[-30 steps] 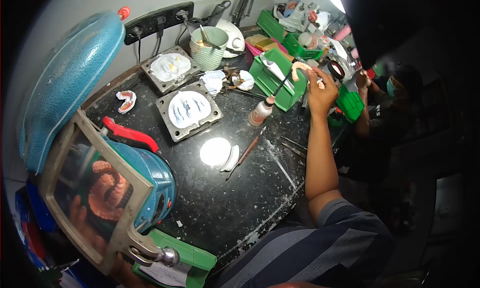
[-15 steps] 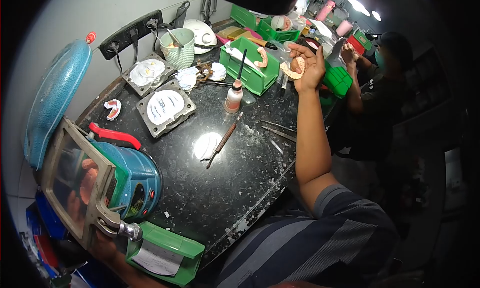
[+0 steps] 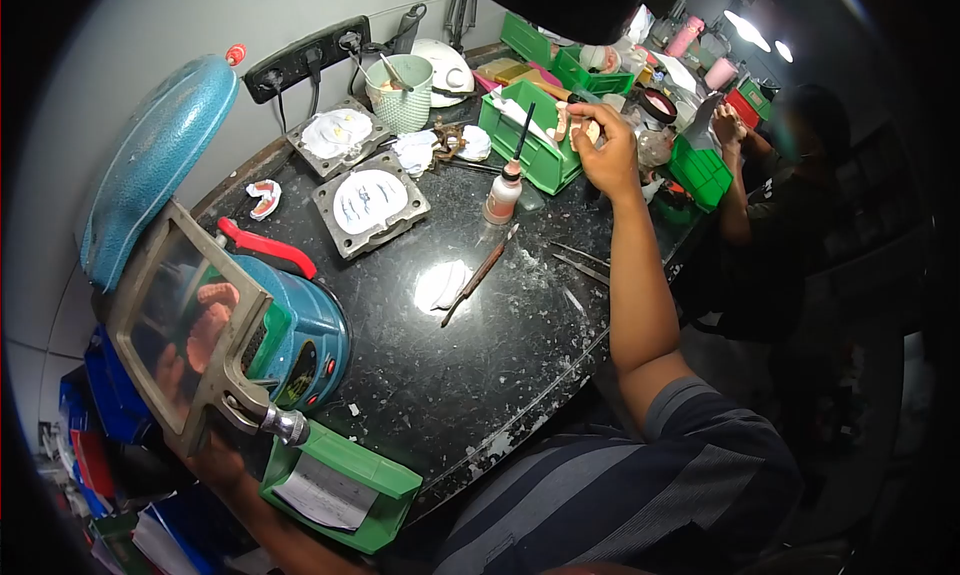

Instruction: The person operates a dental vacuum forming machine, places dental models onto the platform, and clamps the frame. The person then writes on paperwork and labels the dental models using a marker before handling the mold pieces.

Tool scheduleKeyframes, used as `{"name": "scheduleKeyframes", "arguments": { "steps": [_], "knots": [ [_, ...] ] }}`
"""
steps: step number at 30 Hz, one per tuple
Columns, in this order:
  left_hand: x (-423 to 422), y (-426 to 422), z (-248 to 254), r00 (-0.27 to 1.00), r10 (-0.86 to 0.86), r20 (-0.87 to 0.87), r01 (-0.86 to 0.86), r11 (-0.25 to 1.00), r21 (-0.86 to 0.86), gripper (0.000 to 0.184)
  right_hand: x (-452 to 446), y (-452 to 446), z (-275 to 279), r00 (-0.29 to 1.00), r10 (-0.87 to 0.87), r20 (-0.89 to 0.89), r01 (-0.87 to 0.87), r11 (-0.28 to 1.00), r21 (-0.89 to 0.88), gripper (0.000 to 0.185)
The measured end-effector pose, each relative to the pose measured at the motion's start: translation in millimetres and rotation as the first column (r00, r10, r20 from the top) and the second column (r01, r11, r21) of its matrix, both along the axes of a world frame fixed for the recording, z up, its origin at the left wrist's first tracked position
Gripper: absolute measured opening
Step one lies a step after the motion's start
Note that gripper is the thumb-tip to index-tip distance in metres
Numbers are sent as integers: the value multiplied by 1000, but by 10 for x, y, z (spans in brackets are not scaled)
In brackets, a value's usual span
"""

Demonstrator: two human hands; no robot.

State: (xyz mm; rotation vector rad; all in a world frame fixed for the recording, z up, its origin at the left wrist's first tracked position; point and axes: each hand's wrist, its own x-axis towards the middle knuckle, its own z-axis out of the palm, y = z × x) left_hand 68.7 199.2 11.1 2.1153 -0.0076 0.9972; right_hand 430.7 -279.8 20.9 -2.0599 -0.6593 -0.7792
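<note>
At the near end of a green bin, my right hand is closed around a cream horseshoe-shaped dental model, partly hidden by the fingers. A second cream dental model stands in that bin, close to my fingertips. At the lower left, my left hand shows partly through the clear window of a metal-framed shield. Beside its fingers is a reddish-pink dental cast, which the hand appears to grip. The window blurs this grip, and the frame covers the wrist.
A blue machine with a red handle stands left. Metal flasks with white plaster, a dropper bottle, a brown carving tool and tweezers lie on the black bench. Another person works at right.
My right hand has brought the cream dental model left to the green bin, turning palm-down. The camera view has shifted, so the bench appears further right. The left hand stays behind the shield.
</note>
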Motion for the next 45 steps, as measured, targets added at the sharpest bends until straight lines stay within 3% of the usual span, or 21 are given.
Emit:
{"name": "scheduleKeyframes", "arguments": {
  "steps": [1, 6, 8, 9, 10, 11, 13, 19, 29, 34, 38, 40, 43, 44, 45],
  "knots": [
    [-10, 1, -5, 1000, 2, 1, -2, 1000, 1, 65, -14, -7, 18, 998, -7, 69, 12, 998, -67, 22],
    [9, -21, 0, 1000, -21, 2, 21, 997, -80, 69, -96, -23, 50, 993, 2, -116, -8, 998, -55, 30],
    [29, -41, 28, 1000, -20, 15, 20, 999, -27, 69, -81, -17, 39, 996, -62, 65, 75, 975, -210, 34],
    [25, -36, 53, 999, -29, 26, 29, 999, 21, 68, -75, -13, 19, 996, -86, 36, 92, 971, -221, 35],
    [8, 5, 59, 998, -60, 24, 60, 998, 7, 66, -81, 0, 14, 996, -85, -37, 77, 980, -183, 36],
    [-7, -27, 46, 999, -46, 15, 48, 992, -119, 65, -91, 9, 16, 990, -85, -110, 68, 987, -148, 37],
    [-6, -67, 44, 999, -40, 27, 45, 971, -235, 63, -97, 20, 14, 991, -99, -85, 85, 983, -160, 36],
    [-1, -78, 52, 995, -86, 49, 98, 937, -334, 55, -88, -51, 4, 986, -99, -132, 83, 989, -118, 35],
    [-3, -35, 15, 993, -93, 71, 114, 909, -401, 52, -12, -111, -66, 976, -208, -69, 198, 973, -120, 34],
    [-19, -25, -4, 985, -28, 172, 93, 920, -380, 49, -18, -99, -33, 975, -218, -29, 215, 972, -98, 28],
    [-28, -21, 5, 992, 57, 114, -9, 924, -381, 55, -32, -79, -28, 974, -224, -23, 222, 971, -90, 23],
    [-1, -94, 53, 990, -47, 136, 123, 763, -635, 59, -30, -59, -20, 976, -216, -18, 214, 974, -78, 23],
    [24, -130, 88, 993, 88, 85, 3, 677, -736, 62, -58, -38, -15, 979, -204, -12, 203, 977, -62, 21],
    [-14, -66, 50, 978, -28, 208, 184, 589, -787, 53, -65, -31, -4, 977, -213, -7, 212, 975, -63, 20],
    [-53, 17, -41, 978, -13, 207, 174, 593, -786, 53, -62, -29, -4, 975, -222, -1, 222, 973, -64, 19]
  ]
}}
